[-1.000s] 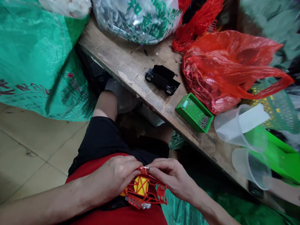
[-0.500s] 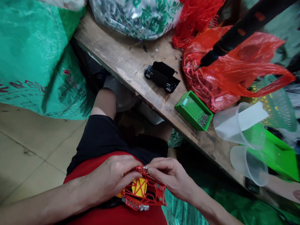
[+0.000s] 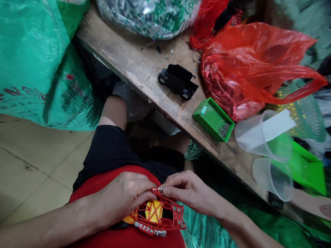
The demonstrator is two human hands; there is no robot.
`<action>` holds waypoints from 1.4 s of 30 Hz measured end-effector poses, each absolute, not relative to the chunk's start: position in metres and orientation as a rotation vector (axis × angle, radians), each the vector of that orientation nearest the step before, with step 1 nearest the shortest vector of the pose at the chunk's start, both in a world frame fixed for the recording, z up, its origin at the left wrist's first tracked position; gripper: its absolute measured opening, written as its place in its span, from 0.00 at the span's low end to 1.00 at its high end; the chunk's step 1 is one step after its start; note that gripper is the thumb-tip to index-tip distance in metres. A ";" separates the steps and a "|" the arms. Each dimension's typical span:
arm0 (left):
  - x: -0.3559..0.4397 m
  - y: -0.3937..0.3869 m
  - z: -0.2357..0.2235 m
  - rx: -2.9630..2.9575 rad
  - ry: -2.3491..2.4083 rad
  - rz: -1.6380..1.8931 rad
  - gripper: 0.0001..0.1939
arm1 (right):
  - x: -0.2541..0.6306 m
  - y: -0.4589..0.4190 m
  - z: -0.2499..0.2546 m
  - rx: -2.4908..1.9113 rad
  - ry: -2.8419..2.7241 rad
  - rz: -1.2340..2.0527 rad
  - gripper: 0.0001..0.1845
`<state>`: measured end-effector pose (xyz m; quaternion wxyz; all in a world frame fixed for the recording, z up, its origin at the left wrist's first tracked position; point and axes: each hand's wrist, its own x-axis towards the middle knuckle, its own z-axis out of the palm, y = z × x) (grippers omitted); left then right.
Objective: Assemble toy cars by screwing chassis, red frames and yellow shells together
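Over my lap, both hands hold a red plastic lattice toy frame (image 3: pixel 165 217) with a yellow piece inside it. My left hand (image 3: pixel 124 198) is closed around the frame's left side. My right hand (image 3: pixel 187 191) pinches the frame's top edge with thumb and forefinger, at a small silver part. On the wooden bench (image 3: pixel 134 63) ahead lies a black toy chassis (image 3: pixel 178 82), and to its right a green tray (image 3: pixel 213 119) with small metal screws in one corner.
A red plastic bag (image 3: pixel 248 65) of parts lies at the bench's right. A clear printed bag (image 3: pixel 150 15) sits at the back, and a large green sack (image 3: pixel 36 62) on the left. Two clear plastic cups (image 3: pixel 266 137) lie near the front edge, by a green bin (image 3: pixel 307 168).
A black tool that crossed the upper right half a second ago is gone from view. My hands and the red frame have barely moved; the frame has tilted slightly.
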<state>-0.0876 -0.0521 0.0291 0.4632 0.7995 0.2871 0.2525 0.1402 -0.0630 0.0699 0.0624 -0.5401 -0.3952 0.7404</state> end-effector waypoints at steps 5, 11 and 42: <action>-0.087 -0.052 0.030 2.054 0.742 0.612 0.24 | 0.135 -0.063 0.078 -1.776 -1.247 2.182 0.17; -0.087 -0.055 0.027 2.057 0.734 0.562 0.23 | 0.130 -0.065 0.084 -1.904 -1.350 2.099 0.15; -0.083 -0.062 0.032 1.901 0.823 0.440 0.10 | 0.120 -0.080 0.091 -1.723 -2.241 1.512 0.08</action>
